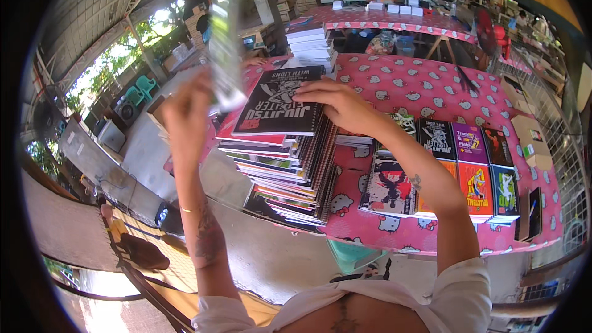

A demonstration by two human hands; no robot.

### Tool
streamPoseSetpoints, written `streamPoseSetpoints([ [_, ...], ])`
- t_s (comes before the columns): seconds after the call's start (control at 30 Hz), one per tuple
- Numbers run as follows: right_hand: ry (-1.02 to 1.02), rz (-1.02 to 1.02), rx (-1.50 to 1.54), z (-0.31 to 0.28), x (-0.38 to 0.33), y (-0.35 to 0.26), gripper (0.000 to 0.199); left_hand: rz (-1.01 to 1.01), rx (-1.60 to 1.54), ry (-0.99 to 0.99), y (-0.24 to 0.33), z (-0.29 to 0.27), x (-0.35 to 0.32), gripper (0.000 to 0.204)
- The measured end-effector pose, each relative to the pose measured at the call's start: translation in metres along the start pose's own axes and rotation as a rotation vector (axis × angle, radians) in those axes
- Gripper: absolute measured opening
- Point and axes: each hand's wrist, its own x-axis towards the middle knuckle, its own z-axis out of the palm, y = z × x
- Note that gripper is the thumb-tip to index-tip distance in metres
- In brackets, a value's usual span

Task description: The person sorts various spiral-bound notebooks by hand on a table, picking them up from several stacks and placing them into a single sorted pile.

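Note:
At the left, my left hand [187,103] is raised and closed on a thin green-and-white notebook [226,55]. The notebook stands nearly edge-on and is smeared by motion. My right hand [333,97] lies with its fingers stretched over the right side of a black notebook [277,106] with a white figure on its cover. That notebook tops a tall, uneven stack of spiral-bound notebooks [287,172] at the table's near left corner. Under it a red cover sticks out to the left. My right thumb is mostly hidden.
Right of the stack, several smaller piles of sports-themed notebooks [468,176] stand on the pink patterned tablecloth [394,80]. Behind the tall stack rises a pile of white-edged books [309,46]. Open cardboard boxes [531,143] sit at the right edge. People work at a far table [364,20].

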Motion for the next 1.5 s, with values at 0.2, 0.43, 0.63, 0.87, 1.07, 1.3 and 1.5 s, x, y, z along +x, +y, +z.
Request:
streamPoseSetpoints([
  [0.2, 0.716, 0.372, -0.146, -0.019, -0.074, -0.004, 0.037, 0.376, 0.545, 0.188, -0.011, 0.014, -0.032, 0.031],
  [0.43, 0.260, 1.148, -0.700, -0.065, -0.294, 0.074, 0.047, 0.582, -0.160, -0.244, 0.100, 0.128, -0.139, 0.029],
  [0.63, 0.039, 1.459, -1.041, -0.145, -0.466, 0.090, 0.053, 0.251, -0.474, -0.550, 0.137, 0.415, -0.203, 0.044],
  [0.87, 0.189, 1.476, -1.258, -0.233, -0.472, 0.087, 0.056, -0.084, 0.282, -0.764, 0.095, 0.576, -0.220, 0.060],
  [1.07, -0.107, 1.471, -1.051, -0.271, -0.509, 0.115, 0.035, -0.148, 0.065, -0.802, 0.087, 0.624, -0.198, 0.053],
  [1.3, 1.332, 1.083, 0.140, -0.298, -0.458, 0.073, 0.039, -0.305, -0.194, -0.591, 0.104, 0.581, -0.176, 0.043],
  [1.5, 1.417, 0.717, 0.134, -0.253, -0.329, -0.079, 0.031, 0.036, -0.443, 0.056, 0.185, 0.278, -0.107, 0.030],
])
